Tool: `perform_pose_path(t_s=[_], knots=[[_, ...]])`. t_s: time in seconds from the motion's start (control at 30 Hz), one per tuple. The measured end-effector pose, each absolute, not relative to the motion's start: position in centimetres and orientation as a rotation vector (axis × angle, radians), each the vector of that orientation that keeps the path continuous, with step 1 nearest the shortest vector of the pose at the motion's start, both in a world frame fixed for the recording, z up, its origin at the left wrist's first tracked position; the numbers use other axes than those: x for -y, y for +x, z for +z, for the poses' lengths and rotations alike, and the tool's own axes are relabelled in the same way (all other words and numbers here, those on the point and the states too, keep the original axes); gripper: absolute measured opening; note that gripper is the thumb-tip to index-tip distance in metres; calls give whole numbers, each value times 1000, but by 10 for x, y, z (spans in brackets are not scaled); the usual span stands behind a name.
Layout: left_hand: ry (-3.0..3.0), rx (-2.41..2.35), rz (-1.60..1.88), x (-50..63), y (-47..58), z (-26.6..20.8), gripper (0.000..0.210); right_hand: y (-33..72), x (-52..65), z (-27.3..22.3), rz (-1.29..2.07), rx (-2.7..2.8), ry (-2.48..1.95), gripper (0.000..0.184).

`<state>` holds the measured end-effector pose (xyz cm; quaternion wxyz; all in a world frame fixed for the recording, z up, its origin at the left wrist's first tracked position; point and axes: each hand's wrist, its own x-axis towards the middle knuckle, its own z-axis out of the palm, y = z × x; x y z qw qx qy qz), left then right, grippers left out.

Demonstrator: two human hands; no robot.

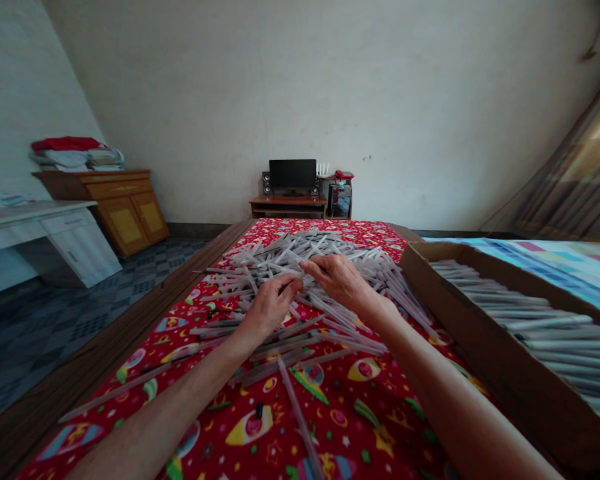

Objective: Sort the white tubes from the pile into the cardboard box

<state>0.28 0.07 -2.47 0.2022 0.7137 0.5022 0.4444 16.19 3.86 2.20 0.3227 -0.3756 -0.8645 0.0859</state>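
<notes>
A large heap of thin, pale plastic tubes [300, 248], resembling pen barrels, covers the middle of a red patterned cloth [325, 417]. Over the heap's near side is my left hand [273, 307], its fingers curled and pinched. My right hand [341, 280] is close beside it, thumb and fingers closed together and pointing left. Whatever the fingertips grip is too small or hidden to make out among the tubes. One loose tube [300, 417] lies between my forearms, near a small black cap-like piece [259, 409].
On the right stands a long cardboard box [473, 333] with many similar tubes [545, 320] stacked inside. Behind it is a checked cloth surface [575, 260]. A desk with a monitor [293, 175] is against the far wall; a wooden cabinet [125, 213] stands left.
</notes>
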Motion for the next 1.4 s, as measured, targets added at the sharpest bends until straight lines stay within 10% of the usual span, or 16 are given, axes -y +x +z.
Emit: perform_pose_path(t_s=[0.23, 0.57, 0.8, 1.03, 1.23, 1.4], knots=[[1979, -1374, 1238, -2, 2, -25, 34, 170, -39, 30, 443, 2305, -757, 18], [2054, -1397, 1154, -2, 1, -25, 31, 166, -46, 17, 399, 2329, -1002, 56], [2063, -1442, 1158, -3, -1, -25, 34, 173, -45, 24, 544, 2325, -782, 23], [2124, -1466, 1126, -2, 0, -22, 32, 167, -45, 18, 247, 2298, -1036, 51], [2119, -1479, 1119, -3, -2, -21, 34, 175, -44, 25, 539, 2383, -808, 17], [2084, -1453, 1147, -6, -4, -24, 33, 173, -44, 20, 392, 2420, -850, 36]])
